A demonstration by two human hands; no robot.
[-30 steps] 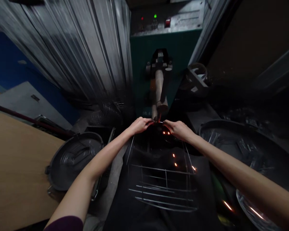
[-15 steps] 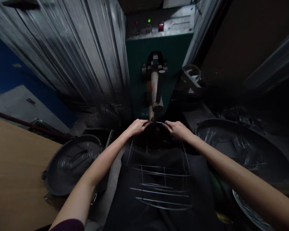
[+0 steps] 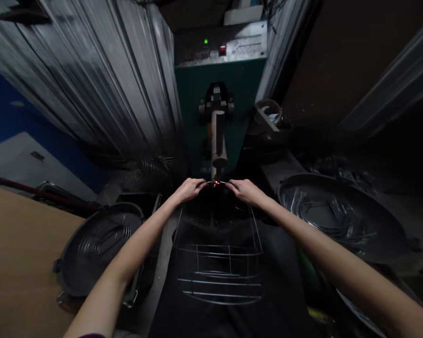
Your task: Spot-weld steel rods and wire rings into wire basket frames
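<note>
A wire rack [image 3: 229, 254] of thin bright rods hangs over the dark cloth on my lap, its far end raised in both hands. My left hand [image 3: 190, 189] pinches the rack's far rod from the left, and my right hand [image 3: 246, 191] pinches it from the right. Between them the rod sits at the electrode tip of a green spot welder [image 3: 197, 117]. Orange sparks [image 3: 216, 183] glow at that point. The welder's thick round arm [image 3: 218, 141] comes down just above. Where the rod meets the lower electrode is too dark to make out.
At left a round black pan [image 3: 102, 277] holds bent wire rings. A larger black pan [image 3: 387, 225] with wire frames lies at right. Beside the left pan is a wooden board [image 3: 17, 263]. Corrugated metal sheeting [image 3: 102, 70] rises behind.
Sparks have appeared at the electrode tip, and the red light on the welder's panel is out. Both hands stay on the rod; the whole view has shifted slightly.
</note>
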